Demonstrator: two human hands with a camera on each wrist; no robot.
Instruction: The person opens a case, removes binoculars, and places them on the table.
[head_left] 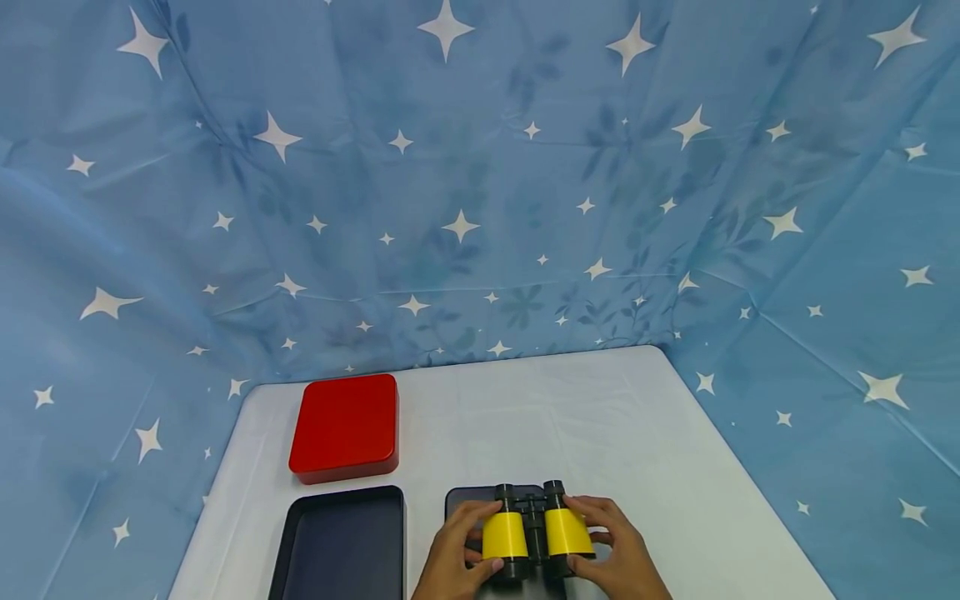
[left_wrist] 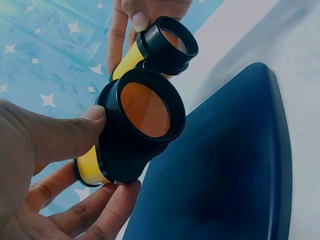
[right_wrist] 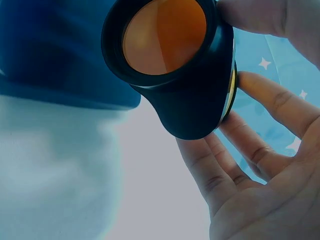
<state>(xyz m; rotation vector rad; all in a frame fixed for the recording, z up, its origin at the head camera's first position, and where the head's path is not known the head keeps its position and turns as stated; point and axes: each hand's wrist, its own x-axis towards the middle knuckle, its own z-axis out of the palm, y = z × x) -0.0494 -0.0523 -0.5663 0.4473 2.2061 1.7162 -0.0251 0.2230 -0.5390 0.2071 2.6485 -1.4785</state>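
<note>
Both hands hold a pair of black and yellow binoculars (head_left: 505, 535) above a dark flat rectangular piece (head_left: 467, 497) at the front of the table. My left hand (head_left: 452, 560) grips the left barrel, thumb near the wide lens end and fingers around the outer side. The right barrel is gripped by my right hand (head_left: 621, 557) in the same manner. In the left wrist view an orange-tinted lens (left_wrist: 145, 110) faces the camera. The right wrist view shows the other orange lens (right_wrist: 165, 37), with the right thumb at its rim and fingertips under the barrel.
A shallow dark tray (head_left: 345, 546) lies to the left of the hands. Behind it sits a red rounded rectangular box (head_left: 347, 425). White cloth covers the table (head_left: 525, 417), and a blue star-patterned curtain (head_left: 465, 183) surrounds its back and sides.
</note>
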